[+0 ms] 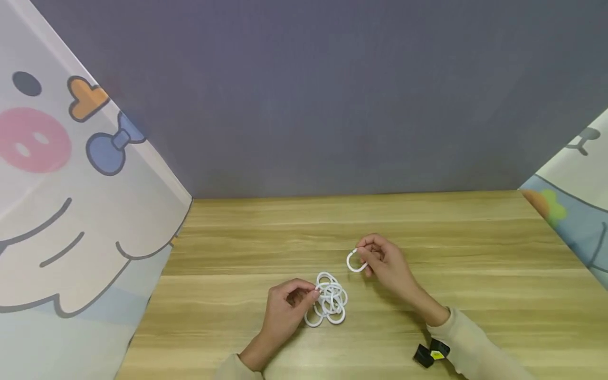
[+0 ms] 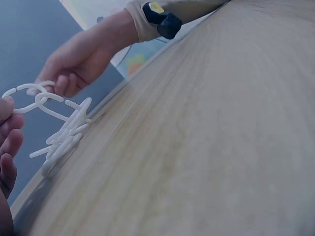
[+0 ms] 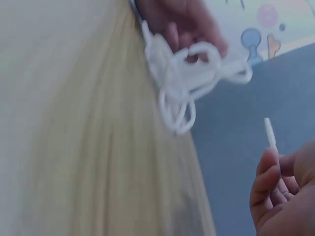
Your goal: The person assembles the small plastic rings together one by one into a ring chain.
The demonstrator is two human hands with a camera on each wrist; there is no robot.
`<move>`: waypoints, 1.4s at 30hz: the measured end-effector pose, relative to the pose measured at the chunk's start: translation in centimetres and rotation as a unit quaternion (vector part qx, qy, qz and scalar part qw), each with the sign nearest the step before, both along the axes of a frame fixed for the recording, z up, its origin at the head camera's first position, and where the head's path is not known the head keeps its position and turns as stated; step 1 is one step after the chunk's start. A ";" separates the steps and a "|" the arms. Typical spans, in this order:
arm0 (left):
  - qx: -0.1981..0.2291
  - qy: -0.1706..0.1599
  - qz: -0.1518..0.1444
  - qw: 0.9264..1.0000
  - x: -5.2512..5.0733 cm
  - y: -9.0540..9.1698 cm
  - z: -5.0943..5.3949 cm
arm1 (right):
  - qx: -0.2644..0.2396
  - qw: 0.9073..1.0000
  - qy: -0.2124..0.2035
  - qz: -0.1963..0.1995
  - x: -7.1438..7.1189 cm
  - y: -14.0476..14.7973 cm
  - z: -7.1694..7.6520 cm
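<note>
My left hand [image 1: 284, 312] pinches one white plastic ring between thumb and index finger, at the left edge of a cluster of white rings [image 1: 335, 320]. In the left wrist view, the pinched ring [image 2: 25, 109] passes through another ring, and several more rings [image 2: 61, 147] bunch just below, some against the tabletop. Up and to the right, my right hand [image 1: 388, 265] holds a single white ring [image 1: 350, 267] apart from the cluster. That ring [image 3: 269, 132] appears edge-on in the right wrist view. A small gap shows in some rings.
The wood-grain table [image 1: 214, 301] runs back to a grey panel [image 1: 332, 105]. Cartoon-printed side panels [image 1: 142, 211] stand left and right. A black wrist device [image 1: 429, 353] with a yellow mark sits at the right sleeve.
</note>
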State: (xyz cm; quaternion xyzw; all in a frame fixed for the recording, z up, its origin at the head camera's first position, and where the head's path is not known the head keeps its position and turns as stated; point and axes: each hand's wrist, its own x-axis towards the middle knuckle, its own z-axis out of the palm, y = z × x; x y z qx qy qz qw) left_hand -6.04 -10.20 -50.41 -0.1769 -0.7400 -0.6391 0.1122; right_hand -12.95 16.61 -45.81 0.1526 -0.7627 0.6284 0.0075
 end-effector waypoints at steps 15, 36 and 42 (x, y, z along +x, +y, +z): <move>0.004 0.007 -0.002 1.000 -0.2 0.0 0.1 | 0.018 0.994 -0.021 0.105 2.4 -2.3 1.8; -0.005 0.038 -0.009 0.999 0.1 -0.1 0.0 | 0.093 0.991 0.032 0.090 2.9 -3.3 1.5; -0.008 0.022 -0.006 1.000 0.0 -0.1 0.0 | 0.072 0.992 0.042 0.091 2.8 -3.1 1.4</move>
